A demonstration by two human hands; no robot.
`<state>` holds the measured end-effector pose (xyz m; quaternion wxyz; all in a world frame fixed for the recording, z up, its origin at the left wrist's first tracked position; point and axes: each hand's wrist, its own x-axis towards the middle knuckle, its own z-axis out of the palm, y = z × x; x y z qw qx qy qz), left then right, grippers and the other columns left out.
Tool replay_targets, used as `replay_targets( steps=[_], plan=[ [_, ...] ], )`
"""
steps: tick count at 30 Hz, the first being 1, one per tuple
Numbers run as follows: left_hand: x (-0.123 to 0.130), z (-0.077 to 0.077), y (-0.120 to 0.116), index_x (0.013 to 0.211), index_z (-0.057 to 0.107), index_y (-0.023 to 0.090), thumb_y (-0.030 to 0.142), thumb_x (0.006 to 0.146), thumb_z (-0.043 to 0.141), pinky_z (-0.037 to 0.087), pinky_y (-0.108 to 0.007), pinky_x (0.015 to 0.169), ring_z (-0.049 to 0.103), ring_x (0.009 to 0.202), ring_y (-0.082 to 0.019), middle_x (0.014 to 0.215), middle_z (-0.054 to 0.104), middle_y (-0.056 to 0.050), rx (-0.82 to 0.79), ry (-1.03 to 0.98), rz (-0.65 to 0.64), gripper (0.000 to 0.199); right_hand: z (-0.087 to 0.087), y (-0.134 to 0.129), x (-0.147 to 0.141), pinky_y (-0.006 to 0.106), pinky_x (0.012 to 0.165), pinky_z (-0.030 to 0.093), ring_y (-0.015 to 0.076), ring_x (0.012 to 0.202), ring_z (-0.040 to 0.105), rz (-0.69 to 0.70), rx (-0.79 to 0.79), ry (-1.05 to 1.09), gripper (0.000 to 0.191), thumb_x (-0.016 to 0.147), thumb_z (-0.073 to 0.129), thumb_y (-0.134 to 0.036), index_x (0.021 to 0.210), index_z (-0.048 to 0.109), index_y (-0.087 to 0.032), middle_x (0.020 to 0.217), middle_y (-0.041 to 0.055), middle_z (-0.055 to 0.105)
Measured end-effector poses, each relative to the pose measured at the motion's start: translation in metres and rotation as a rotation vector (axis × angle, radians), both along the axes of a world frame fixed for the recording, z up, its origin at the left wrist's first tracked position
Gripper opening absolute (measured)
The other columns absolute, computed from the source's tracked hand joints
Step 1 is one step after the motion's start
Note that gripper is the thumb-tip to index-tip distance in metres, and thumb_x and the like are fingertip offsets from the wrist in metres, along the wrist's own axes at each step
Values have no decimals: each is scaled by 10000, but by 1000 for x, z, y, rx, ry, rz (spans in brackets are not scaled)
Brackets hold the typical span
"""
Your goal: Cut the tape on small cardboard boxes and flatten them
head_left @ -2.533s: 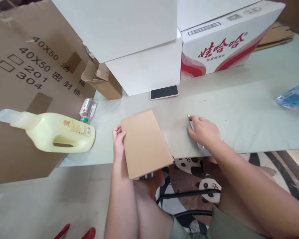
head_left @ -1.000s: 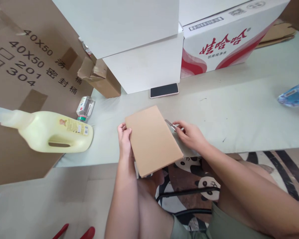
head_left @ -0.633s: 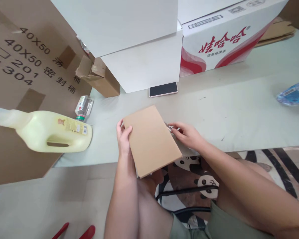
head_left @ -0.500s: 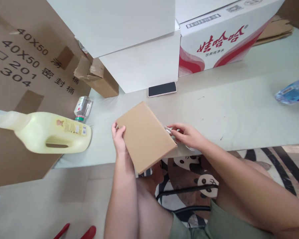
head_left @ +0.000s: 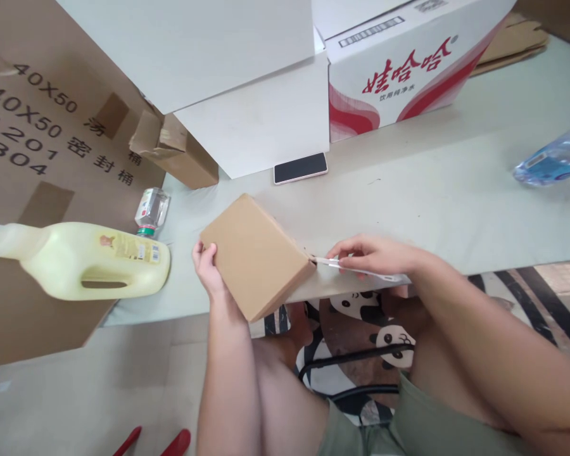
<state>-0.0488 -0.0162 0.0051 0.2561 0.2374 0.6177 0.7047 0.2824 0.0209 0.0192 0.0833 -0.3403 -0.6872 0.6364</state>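
Note:
A plain brown cardboard box (head_left: 259, 253) is held tilted over the front edge of the table. My left hand (head_left: 208, 269) grips its left corner, thumb on the upper face and the other fingers mostly hidden behind. At the box's right corner, my right hand (head_left: 368, 254) pinches a slim whitish strip-like tool (head_left: 330, 261). One end of it touches the torn-looking corner, while its other end shows below my palm. Its exact kind is unclear.
A phone (head_left: 300, 169) lies before stacked white boxes (head_left: 256, 120). Leftward are a yellow liquid jug (head_left: 137, 285), a small clear bottle (head_left: 152, 208) and a small open carton (head_left: 190, 158). A red-and-white carton (head_left: 403, 82) stands behind; a water bottle (head_left: 553, 161) lies right.
The cardboard box has shifted slightly left and turned in my left hand. My right hand has drawn away to the right, so more of the whitish strip-like tool shows between it and the box.

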Motion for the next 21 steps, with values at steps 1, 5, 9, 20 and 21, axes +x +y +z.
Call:
replay_targets(
  steps=[1,5,9,20,21],
  plan=[
    [1,0,0,1007,519,251,305,625,669,513,-355,862,622,1017,-228,1058,627,-29,23,5,18,413,-2,3,2,262,570,494,129,578,594,-59,46,-31,323,895,531,-330,1122,720,-198,823,24,701],
    [9,2,-1,1075,488,267,297,682,640,513,-339,875,622,1024,-206,1083,615,-20,54,5,78,422,-19,12,2,386,779,538,233,803,679,-414,443,-362,409,912,494,-260,1270,683,-205,986,98,733],
    [23,3,-1,1141,513,242,399,781,539,500,-313,863,609,1025,-194,1115,617,-41,121,12,71,393,-32,10,-6,525,1042,458,361,1219,592,-515,783,-379,450,861,565,-253,1290,671,-171,1320,173,641],
    [20,-5,-10,1142,579,258,184,574,617,499,-277,738,641,927,-198,1214,628,-63,22,65,-217,574,-37,6,-19,505,957,515,299,1116,643,-628,363,40,339,953,413,-336,1192,630,-233,1217,85,699],
    [19,-6,-11,1138,580,259,165,566,639,508,-281,749,648,953,-207,1246,618,-70,-24,91,-226,583,-40,8,-19,511,979,509,291,1145,631,-656,310,81,338,960,410,-342,1215,611,-247,1259,77,680]
  ],
)
